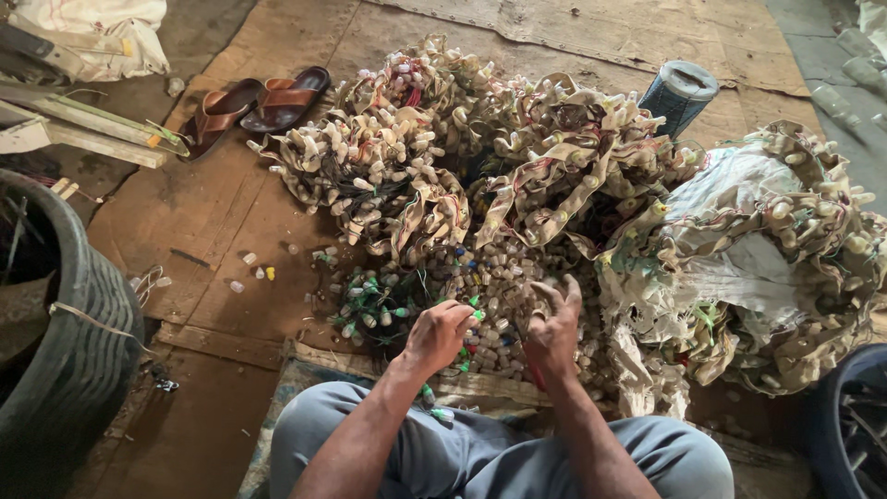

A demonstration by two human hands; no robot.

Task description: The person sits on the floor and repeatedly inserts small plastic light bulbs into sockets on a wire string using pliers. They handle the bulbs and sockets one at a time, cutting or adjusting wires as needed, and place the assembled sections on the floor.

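Green-capped bulb (477,315) pinched by left hand (438,334).

I can't make out what my right hand (552,328) pinches; its fingers hide it. My left hand (442,331) closes over something green, mostly covered. The loose small pieces (494,277) beneath both hands are too small to identify. The tyre (69,351) is cut off at the left edge, and the wheel (855,420) at the bottom-right corner.
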